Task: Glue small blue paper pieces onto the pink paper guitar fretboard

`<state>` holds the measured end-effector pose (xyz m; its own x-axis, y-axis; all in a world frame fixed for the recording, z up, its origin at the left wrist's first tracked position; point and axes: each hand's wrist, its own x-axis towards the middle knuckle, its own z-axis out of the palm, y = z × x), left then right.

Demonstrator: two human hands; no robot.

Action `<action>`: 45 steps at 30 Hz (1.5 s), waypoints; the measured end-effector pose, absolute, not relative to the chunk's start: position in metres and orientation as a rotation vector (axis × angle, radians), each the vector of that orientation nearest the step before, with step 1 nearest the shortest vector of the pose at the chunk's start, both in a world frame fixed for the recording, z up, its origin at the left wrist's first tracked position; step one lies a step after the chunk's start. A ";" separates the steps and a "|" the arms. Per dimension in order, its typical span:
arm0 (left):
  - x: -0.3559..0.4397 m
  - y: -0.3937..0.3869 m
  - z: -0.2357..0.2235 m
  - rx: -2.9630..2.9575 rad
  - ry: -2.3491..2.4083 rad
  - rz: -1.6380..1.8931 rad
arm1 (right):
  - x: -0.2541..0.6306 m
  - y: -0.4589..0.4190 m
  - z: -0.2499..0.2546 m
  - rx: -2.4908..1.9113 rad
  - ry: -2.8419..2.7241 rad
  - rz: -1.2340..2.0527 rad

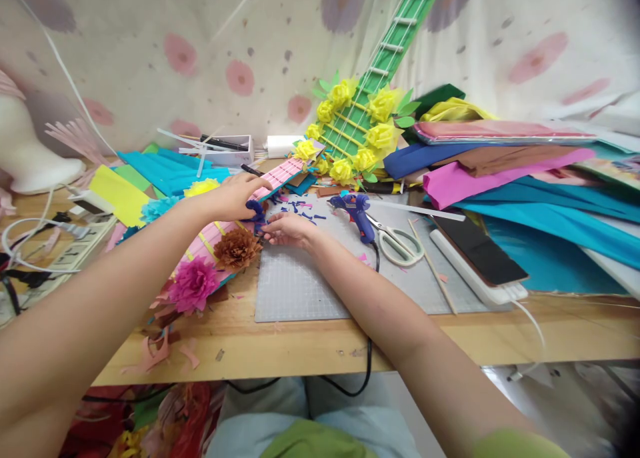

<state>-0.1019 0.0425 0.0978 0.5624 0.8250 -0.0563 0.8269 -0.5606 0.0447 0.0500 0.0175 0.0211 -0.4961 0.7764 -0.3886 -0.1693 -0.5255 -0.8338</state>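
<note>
Currently, left hand [234, 198]: fingers loosely bent at the dark-blue ruffled paper piece [256, 213]; cannot tell whether gripping.
Right hand [289, 230]: half curled, fingertips just beside that piece; pinch unclear.
Pink flower-trimmed guitar shape [209, 244]: beneath the left hand.

Grey gridded cutting mat [297, 291]: front-left area passable. Obstructions: left, pink guitar-shaped model [206, 246] bearing paper flowers [194, 285]; centre, blue plastic glue gun [356, 213] and pale-handled metal scissors [385, 231]; right, flat black phone [483, 250]; rear, tilted green guitar-shaped model [353, 120] with yellow flowers [343, 94].
</note>
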 end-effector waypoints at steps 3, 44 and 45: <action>-0.106 0.044 0.098 2.715 1.446 -0.044 | 0.046 0.019 0.022 -1.117 -0.995 2.090; -0.129 0.022 0.096 2.551 1.600 0.308 | 0.045 0.010 0.039 -1.201 -1.068 1.826; -0.130 0.024 0.095 2.553 1.589 0.313 | 0.043 0.009 0.036 -1.225 -1.100 1.776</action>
<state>-0.1300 0.0239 0.0947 0.4278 0.8969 0.1122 0.8724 -0.4422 0.2083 0.0432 0.0088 0.0358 -0.3035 0.8860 -0.3505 -0.0809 -0.3905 -0.9170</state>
